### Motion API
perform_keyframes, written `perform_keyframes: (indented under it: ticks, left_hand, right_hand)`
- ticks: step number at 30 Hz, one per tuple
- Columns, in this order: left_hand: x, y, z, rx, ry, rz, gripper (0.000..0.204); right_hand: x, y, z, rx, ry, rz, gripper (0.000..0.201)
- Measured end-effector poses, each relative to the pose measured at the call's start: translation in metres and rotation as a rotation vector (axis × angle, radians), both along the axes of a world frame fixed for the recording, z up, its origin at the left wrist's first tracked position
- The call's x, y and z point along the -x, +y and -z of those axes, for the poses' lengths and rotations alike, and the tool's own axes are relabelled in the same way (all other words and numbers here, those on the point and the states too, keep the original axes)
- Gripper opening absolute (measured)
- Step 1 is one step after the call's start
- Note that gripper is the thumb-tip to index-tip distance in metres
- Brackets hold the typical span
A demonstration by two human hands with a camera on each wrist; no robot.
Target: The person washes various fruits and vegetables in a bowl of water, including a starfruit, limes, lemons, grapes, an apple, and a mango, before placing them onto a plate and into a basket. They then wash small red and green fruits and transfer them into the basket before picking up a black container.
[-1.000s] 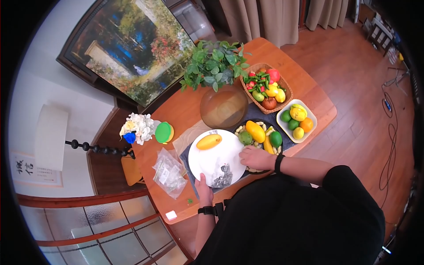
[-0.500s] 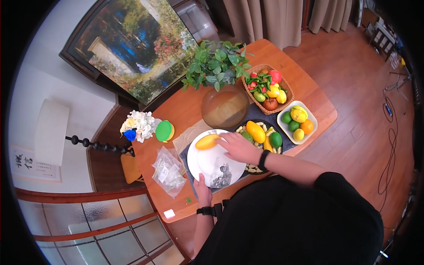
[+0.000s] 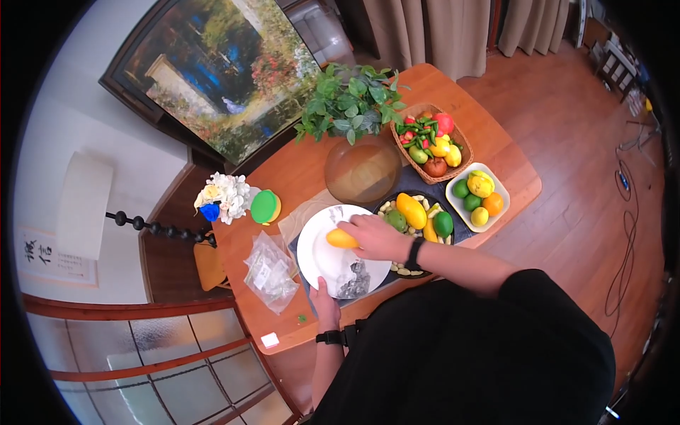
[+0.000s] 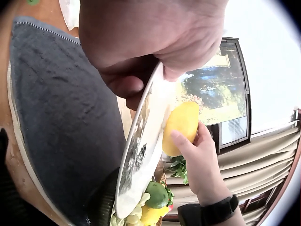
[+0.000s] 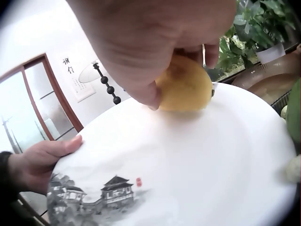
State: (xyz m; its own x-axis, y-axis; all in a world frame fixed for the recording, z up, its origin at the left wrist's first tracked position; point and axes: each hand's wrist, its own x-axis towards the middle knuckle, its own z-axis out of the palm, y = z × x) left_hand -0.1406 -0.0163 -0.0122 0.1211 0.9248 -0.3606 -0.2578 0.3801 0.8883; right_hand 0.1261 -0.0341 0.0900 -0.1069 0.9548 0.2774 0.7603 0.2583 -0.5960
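Note:
A white plate (image 3: 322, 262) with a grey painted building is gripped at its near edge by my left hand (image 3: 326, 308), thumb on top and fingers underneath. In the left wrist view the plate (image 4: 141, 150) is lifted off the dark cloth (image 4: 61, 108). My right hand (image 3: 379, 239) grips a yellow mango (image 3: 341, 239) over the plate, thumb on one side and fingers on the other. The right wrist view has the mango (image 5: 186, 87) at the plate's surface; whether they touch, I cannot tell.
Right of the plate sits a black tray (image 3: 402, 271) of mangoes and other produce. Beyond are a pale fruit dish (image 3: 504, 190), a wicker basket (image 3: 464, 134), a brown glass bowl (image 3: 363, 173) and a plant (image 3: 347, 106). At left lie a plastic bag (image 3: 270, 275) and a green-lidded tub (image 3: 265, 207).
My right hand has moved left from beside the black tray to the mango on the plate and taken hold of it. The mango has shifted slightly. My left hand still holds the plate.

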Motion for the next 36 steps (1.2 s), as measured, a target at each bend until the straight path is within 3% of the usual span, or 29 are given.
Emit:
perform_keyframes:
  ticks: [3,6,8,11,16,23,27,29,36]
  left_hand:
    - [0.002,0.001,-0.001,-0.003,0.002,-0.022,0.045]
    - [-0.001,0.0,-0.01,-0.027,0.006,-0.058,0.041]
    - [-0.003,-0.003,-0.017,-0.023,0.024,-0.061,0.04]
    - [-0.003,0.0,-0.01,-0.037,0.055,-0.049,0.039]
    - [-0.003,0.001,-0.013,-0.041,0.071,-0.034,0.04]
    - [0.009,0.0,-0.021,0.051,-0.083,-0.077,0.049]
    - [0.041,0.002,0.011,0.106,-0.191,-0.135,0.052]
    - [0.053,0.001,0.024,0.121,-0.215,-0.151,0.053]
    - [0.079,0.0,0.06,0.202,-0.205,-0.199,0.055]
  right_hand:
    - [-0.02,-0.052,-0.004,0.012,0.113,0.099,0.06]
    - [-0.044,-0.095,0.013,0.03,0.082,0.174,0.063]
    - [-0.056,-0.118,0.019,0.17,0.02,0.273,0.062]
    - [-0.065,-0.131,0.03,0.174,-0.054,0.33,0.059]
    - [-0.056,-0.132,0.03,0.242,-0.083,0.425,0.058]
    - [-0.055,-0.125,0.033,0.205,-0.175,0.478,0.059]
    - [-0.059,-0.121,0.023,0.233,-0.115,0.486,0.057]
    - [-0.06,-0.12,0.023,0.315,0.074,0.538,0.054]
    - [-0.06,-0.105,0.014,0.442,0.008,0.515,0.057]
